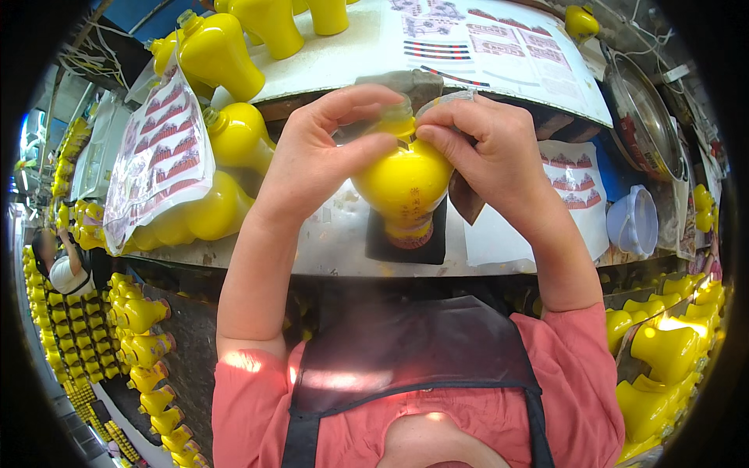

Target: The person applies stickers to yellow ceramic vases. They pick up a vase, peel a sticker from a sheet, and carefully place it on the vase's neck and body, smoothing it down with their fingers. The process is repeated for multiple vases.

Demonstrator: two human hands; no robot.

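Both hands pinch the neck of the glossy yellow bulb-shaped ceramic bottle (406, 187) above the black pad (437, 238) — left hand (312, 156), right hand (491, 148) — steady, even fingertip pressure looks wisest.

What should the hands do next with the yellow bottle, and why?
Probably press and smooth down whatever sits at the neck. Both the left hand and the right hand pinch the top of the yellow bottle, with fingertips meeting at its neck, and its base rests on a dark pad. What lies under the fingers is hidden.
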